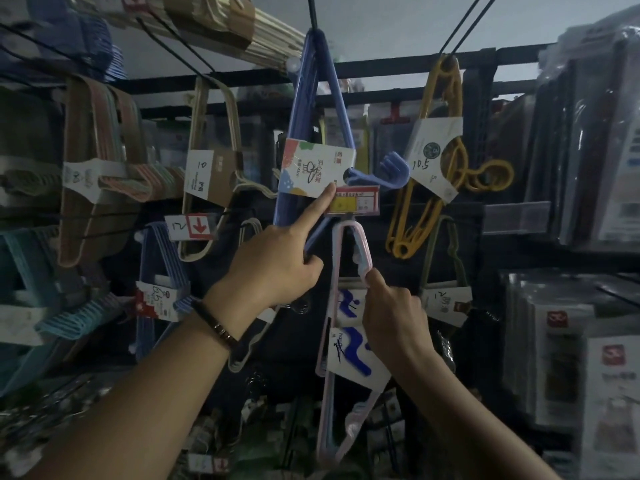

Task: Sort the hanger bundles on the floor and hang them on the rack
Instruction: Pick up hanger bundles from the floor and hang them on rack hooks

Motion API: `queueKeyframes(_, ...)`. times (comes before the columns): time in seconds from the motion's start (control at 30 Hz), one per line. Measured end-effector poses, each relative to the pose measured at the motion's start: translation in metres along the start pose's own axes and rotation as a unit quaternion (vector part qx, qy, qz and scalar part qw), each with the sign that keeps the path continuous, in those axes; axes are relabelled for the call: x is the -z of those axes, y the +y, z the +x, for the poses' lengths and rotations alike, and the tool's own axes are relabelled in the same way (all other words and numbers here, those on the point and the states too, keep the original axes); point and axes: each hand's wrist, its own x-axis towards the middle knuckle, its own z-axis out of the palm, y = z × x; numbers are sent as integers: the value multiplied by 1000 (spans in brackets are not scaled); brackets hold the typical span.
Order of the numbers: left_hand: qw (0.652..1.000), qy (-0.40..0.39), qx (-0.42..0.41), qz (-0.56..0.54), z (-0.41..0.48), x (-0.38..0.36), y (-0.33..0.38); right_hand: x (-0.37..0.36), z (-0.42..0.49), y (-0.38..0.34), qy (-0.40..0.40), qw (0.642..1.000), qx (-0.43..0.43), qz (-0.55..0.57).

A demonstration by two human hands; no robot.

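Note:
A blue hanger bundle with a colourful paper label hangs from a black rack peg at the top centre. My left hand grips the bundle's lower end, its index finger stretched up to the label's bottom edge. Just below, a pink hanger bundle with a white and blue label hangs upright. My right hand pinches its top corner under a red and yellow price tag.
A yellow hanger bundle marked 10.5 hangs to the right, a beige one to the left, and striped and teal bundles further left. Wrapped packages fill the right shelves. A black rack bar spans the top.

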Motion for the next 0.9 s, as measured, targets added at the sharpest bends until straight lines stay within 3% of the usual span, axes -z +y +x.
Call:
queueKeyframes(0.27,1000,-7,13,-14,0,-16,6,-18,45,9,-10,999,-21,-28)
queueKeyframes(0.5,999,-7,26,-28,-3,-23,11,-41,79,16,-97,991,-49,-82)
queueKeyframes(0.67,999,23,39,-27,-10,-29,17,-48,75,22,-100,991,-43,-82)
queueKeyframes(0.77,997,20,74,-2,-27,-35,12,-58,50,27,-43,997,-45,-45)
queueKeyframes(0.9,988,1,151,17,-82,-58,-10,-61,2,21,32,999,22,10)
